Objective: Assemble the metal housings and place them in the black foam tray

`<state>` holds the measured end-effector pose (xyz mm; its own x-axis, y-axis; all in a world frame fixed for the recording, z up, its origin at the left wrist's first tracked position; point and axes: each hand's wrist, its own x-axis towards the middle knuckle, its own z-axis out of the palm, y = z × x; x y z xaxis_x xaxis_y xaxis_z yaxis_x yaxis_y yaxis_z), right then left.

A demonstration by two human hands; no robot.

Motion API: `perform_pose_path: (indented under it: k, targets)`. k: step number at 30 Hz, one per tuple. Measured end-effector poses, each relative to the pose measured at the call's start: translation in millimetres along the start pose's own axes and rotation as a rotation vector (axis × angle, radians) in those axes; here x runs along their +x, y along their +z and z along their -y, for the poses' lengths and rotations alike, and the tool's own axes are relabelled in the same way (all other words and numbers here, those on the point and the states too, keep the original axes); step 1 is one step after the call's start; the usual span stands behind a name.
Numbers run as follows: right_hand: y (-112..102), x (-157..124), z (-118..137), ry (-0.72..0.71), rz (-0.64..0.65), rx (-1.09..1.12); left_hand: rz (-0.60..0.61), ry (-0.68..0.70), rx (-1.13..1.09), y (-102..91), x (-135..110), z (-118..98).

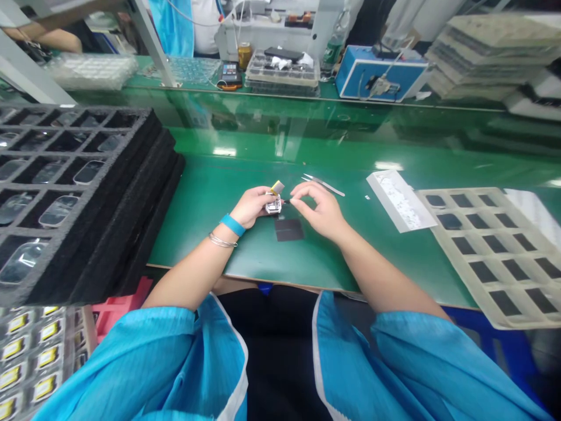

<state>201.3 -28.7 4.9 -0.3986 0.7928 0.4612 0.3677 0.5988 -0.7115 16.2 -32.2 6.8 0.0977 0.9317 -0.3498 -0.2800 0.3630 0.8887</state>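
My left hand is closed around a small silvery part with a yellow tab, held just above the green mat. My right hand pinches its thumb and forefinger at the part's right side, on something tiny and dark that I cannot make out. A dark square sheet lies on the mat directly below both hands. Metal tweezers rest just beyond my right hand.
A black foam tray stack with pouched parts fills the left. A beige tray of dark squares sits at right, a white label strip beside it. Trays of yellow-tabbed parts lie bottom left. Another person's arm shows far left.
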Motion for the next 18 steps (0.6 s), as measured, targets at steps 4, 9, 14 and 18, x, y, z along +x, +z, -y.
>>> perform_pose_path:
  k: [4, 9, 14, 18]
  targets:
    - [5.1, -0.2, -1.5, 0.183, -0.017, 0.248, 0.035, 0.021, 0.006, 2.5, -1.1, 2.3]
    - [8.9, -1.1, -2.2, 0.226, 0.008, 0.301, 0.053, 0.007, 0.065, 4.1, -3.2, 3.5]
    - [9.0, -0.9, 2.8, 0.192, 0.008, 0.195, 0.053, 0.003, 0.112, 5.2, -4.6, 3.1]
    - [10.8, -0.3, 3.6, 0.189, 0.02, 0.19, 0.056, -0.003, 0.105, 5.7, -4.8, 3.2]
